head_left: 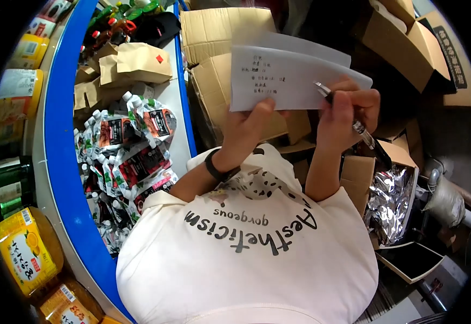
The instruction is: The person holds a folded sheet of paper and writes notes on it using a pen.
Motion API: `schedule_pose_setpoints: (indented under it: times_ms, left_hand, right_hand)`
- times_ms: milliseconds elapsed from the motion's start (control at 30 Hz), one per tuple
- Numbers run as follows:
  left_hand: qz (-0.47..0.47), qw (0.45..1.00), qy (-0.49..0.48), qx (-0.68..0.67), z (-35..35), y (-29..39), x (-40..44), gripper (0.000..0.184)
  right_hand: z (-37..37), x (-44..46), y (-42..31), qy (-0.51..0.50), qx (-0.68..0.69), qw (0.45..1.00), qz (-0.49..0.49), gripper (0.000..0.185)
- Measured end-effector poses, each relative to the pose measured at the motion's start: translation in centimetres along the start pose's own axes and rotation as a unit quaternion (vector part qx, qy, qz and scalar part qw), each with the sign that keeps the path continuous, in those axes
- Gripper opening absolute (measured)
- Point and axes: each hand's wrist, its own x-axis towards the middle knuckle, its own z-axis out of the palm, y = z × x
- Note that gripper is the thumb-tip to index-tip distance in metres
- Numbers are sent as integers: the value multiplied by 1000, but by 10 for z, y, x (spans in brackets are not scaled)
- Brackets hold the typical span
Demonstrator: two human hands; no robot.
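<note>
Light, bendy-looking paper (295,67)
The left hand (242,129) pinches its bottom edge, likely a good spot; the right hand (343,121) pinches a stiff-looking pen (361,129) near its tip

Foil (391,202) glares, fisheye edges bend, and shadows (upper right) perhaps hide detail.

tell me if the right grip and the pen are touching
Touching. The head view shows the right grip closed around the pen, whose two ends stick out on either side.
</note>
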Motion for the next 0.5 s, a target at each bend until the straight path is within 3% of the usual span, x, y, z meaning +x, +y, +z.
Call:
schedule_pose_setpoints:
  times_ms: [67, 100, 167, 233, 333, 400, 500]
  left_hand:
    - [-5, 1000, 2, 1, -1, -3, 1, 21]
    - [-8, 1000, 3, 1, -1, -4, 1, 21]
    - [-27, 999, -37, 24, -3, -5, -2, 24]
    - [-31, 993, -87, 67, -5, -4, -3, 27]
    - [-51, 977, -175, 110, -11, 3, 1, 34]
    - [-115, 963, -231, 77, -17, 11, 7, 39]
    - [-200, 960, -190, 42, -10, 21, 8, 45]
  right_hand:
    - [8, 9, -8, 69, -56, 996, 4, 17]
    - [5, 14, -6, 66, -174, 982, -16, 18]
    - [-2, 28, 9, 0, -384, 913, -135, 14]
    - [-5, 33, 12, -81, -474, 860, -169, 7]
    - [-13, 26, 16, -149, -481, 864, -11, 6]
    - [-20, 25, 19, -195, -494, 847, -21, 8]
    - [-24, 22, 19, -251, -494, 832, -29, 11]
